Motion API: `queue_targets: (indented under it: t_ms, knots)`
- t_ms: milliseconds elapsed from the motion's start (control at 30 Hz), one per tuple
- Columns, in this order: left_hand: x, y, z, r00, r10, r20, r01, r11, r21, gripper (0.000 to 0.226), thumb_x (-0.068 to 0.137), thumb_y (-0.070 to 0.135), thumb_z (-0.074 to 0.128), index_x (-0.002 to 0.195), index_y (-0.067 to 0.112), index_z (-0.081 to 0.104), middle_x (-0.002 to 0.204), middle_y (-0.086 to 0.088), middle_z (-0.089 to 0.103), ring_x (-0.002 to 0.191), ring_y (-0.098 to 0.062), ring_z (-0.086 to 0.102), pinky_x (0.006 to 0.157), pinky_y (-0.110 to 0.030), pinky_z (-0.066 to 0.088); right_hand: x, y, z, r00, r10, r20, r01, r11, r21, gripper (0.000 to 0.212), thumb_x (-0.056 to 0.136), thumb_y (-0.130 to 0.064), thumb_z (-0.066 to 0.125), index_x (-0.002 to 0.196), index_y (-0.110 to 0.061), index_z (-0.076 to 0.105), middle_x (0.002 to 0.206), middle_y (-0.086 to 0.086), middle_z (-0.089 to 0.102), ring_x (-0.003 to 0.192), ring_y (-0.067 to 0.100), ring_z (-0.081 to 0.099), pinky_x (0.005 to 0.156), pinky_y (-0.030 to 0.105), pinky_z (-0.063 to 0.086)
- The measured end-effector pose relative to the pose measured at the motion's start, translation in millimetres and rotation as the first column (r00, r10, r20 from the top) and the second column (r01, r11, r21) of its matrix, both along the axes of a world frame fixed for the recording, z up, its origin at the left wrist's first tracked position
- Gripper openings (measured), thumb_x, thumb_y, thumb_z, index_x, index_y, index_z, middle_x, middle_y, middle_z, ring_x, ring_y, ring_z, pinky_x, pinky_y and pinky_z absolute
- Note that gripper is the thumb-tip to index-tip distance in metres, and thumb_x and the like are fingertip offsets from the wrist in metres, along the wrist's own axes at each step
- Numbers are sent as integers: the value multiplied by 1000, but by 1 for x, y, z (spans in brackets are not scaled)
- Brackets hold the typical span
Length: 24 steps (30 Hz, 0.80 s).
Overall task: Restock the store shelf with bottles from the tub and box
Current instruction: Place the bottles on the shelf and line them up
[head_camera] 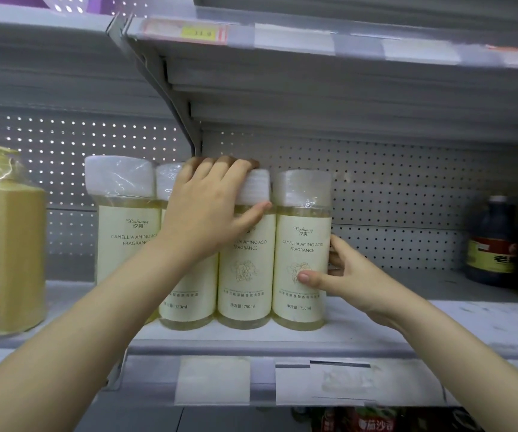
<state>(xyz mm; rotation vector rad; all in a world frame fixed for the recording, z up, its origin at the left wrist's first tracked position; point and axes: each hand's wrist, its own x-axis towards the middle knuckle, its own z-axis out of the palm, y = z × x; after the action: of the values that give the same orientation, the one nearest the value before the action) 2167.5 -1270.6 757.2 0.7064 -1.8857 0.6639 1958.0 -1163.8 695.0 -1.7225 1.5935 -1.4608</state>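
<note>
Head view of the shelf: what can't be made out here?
- Second bottle: head view, label mostly behind the left hand and forearm.
- Shelf price tags: head view, blurred, unreadable.
- Yellow jug: head view, cut by the left edge.
- Tub and box: outside the head view.

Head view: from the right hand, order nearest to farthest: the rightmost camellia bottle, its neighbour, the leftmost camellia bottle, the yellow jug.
1. Rightmost camellia bottle: gripped by the right hand, at the row's right end.
2. Neighbouring camellia bottle: next left, its cap held by the left hand.
3. Leftmost camellia bottle: row's left end.
4. Yellow jug: farthest left, apart from the row.
</note>
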Motion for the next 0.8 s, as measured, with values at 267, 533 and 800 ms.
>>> queue_targets:
  t_ms: [267,533,800]
  knots:
    - [2,6,5,999,-36,19,36,999,30,69,83,66,30,127,19,55,107,-8,60,100,-30,54,100,-43,30,-1,2,0,997,50,65,-50,999,-3,70,65,-26,83,129,-32,54,118,-10,69,105,7,67,88,34,57]
    - [1,12,6,999,3,35,-4,999,44,73,81,68,26,130,22,54,109,-7,60,105,-30,54,102,-43,31,2,3,-5,1000,-3,23,3,1000,-19,68,63,-39,84,124,-36,56,116,-14,68,111,8,63,89,37,57]
    - [28,32,-5,984,-26,176,-1,989,149,90,91,69,32,154,20,-9,163,-5,4,149,-23,-15,120,-40,-12,40,30,-5,864,-469,-183,431,877,-213,105,69,-56,77,153,-30,20,157,-6,27,140,16,33,112,44,36]
